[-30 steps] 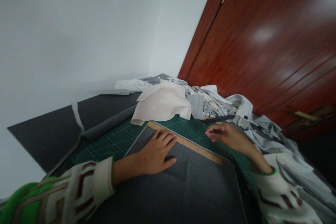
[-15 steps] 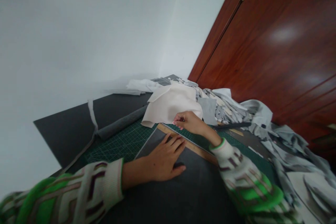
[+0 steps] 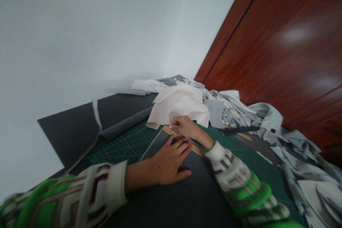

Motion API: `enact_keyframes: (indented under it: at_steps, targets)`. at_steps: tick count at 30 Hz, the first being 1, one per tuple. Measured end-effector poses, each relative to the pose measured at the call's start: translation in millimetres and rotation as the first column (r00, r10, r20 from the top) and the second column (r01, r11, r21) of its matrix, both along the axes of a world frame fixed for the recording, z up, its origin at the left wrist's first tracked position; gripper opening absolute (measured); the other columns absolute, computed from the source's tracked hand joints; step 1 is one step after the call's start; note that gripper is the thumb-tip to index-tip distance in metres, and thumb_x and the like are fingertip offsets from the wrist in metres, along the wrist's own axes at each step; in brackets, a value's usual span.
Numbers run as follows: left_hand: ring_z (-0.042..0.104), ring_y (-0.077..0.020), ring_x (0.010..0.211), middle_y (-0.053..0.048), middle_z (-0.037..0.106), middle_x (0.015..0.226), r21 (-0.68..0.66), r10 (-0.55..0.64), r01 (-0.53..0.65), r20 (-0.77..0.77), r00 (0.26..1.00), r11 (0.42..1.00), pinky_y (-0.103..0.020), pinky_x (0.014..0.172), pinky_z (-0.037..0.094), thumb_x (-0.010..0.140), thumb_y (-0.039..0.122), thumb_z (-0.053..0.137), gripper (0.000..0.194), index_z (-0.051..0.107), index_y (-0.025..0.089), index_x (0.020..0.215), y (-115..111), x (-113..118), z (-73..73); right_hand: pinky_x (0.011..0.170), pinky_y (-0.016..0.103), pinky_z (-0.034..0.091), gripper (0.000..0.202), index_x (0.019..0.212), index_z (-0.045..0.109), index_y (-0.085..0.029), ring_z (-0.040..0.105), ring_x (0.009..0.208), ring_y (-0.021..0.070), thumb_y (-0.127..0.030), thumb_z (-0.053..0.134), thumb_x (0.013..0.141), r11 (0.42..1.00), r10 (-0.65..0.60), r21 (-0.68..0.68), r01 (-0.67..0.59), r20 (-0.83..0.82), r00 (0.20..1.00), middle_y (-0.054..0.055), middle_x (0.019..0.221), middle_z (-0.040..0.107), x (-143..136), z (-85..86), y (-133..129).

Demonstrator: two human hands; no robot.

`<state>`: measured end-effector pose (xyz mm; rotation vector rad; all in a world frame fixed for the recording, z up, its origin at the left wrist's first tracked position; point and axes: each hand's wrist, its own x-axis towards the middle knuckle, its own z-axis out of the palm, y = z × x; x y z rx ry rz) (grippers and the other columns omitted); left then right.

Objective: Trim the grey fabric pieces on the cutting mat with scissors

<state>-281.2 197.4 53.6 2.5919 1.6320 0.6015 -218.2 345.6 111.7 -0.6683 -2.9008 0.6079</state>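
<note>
Tan ruler [image 3: 197,150] here, left hand [image 3: 171,162] spread flat across it, presumably against slipping; right hand [image 3: 185,125] curled, any grip unclear.

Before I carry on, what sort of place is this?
Probably a small cutting workspace for fabric or leather-like sheets, set in a room corner beside a wooden door: there's a green gridded mat, a wooden ruler and a heap of offcuts.

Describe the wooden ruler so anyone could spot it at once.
On the green cutting mat lies a large dark sheet. Along its far edge, partly beneath the left hand, runs the wooden ruler. Only this light-brown strip is under a hand; the tan strip farther right lies apart.
</note>
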Motion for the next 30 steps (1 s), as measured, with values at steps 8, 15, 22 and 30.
enact_keyframes:
  at_steps: [8, 15, 22, 30]
  targets:
    - [0.041, -0.0351, 0.137, -0.019, 0.050, 0.147, 0.013, 0.011, -0.011, 0.004, 1.000, 1.000, -0.054, 0.116, 0.019, 0.093, 0.055, 0.050, 0.068, 0.046, 0.008, 0.141, -0.3, 0.6, -0.7, 0.064, 0.023, 0.034, 0.014, 0.085, 0.070, -0.012, 0.052, 0.066, 0.0116, -0.017, 0.059, 0.091, 0.986, 0.041, 0.159, -0.047, 0.045, 0.998, 0.003, 0.076, 0.067, -8.9, -8.9, 2.1]
    - [0.043, -0.0353, 0.136, -0.020, 0.051, 0.146, 0.010, 0.006, -0.005, -0.012, 1.000, 1.000, -0.056, 0.116, 0.018, 0.094, 0.056, 0.049, 0.069, 0.046, 0.006, 0.141, 1.0, 1.3, -2.8, 0.066, 0.026, 0.035, 0.019, 0.089, 0.069, -0.011, 0.057, 0.073, 0.0150, -0.020, 0.054, 0.096, 0.955, 0.048, 0.286, -0.084, 0.131, 0.990, 0.008, 0.082, 0.069, -11.1, -6.8, -3.5]
    - [0.044, -0.0354, 0.135, -0.019, 0.051, 0.145, -0.023, 0.004, -0.005, -0.011, 1.000, 1.000, -0.056, 0.116, 0.017, 0.094, 0.054, 0.050, 0.068, 0.046, 0.006, 0.142, 0.9, 0.6, 3.0, 0.068, 0.027, 0.038, 0.020, 0.093, 0.069, -0.011, 0.063, 0.080, 0.0195, -0.023, 0.053, 0.096, 0.931, 0.036, 0.342, -0.124, 0.254, 0.967, 0.012, 0.086, 0.071, 0.0, 6.3, -9.7]
    - [0.045, -0.0357, 0.133, -0.020, 0.055, 0.141, -0.018, 0.001, -0.001, -0.007, 1.000, 1.000, -0.056, 0.116, 0.019, 0.094, 0.054, 0.049, 0.068, 0.046, 0.006, 0.142, -0.3, 0.4, 4.8, 0.064, 0.028, 0.038, 0.023, 0.092, 0.069, -0.010, 0.065, 0.076, 0.0200, -0.016, 0.047, 0.095, 0.915, 0.026, 0.373, -0.154, 0.328, 0.944, 0.013, 0.083, 0.072, 16.2, 12.2, -13.8]
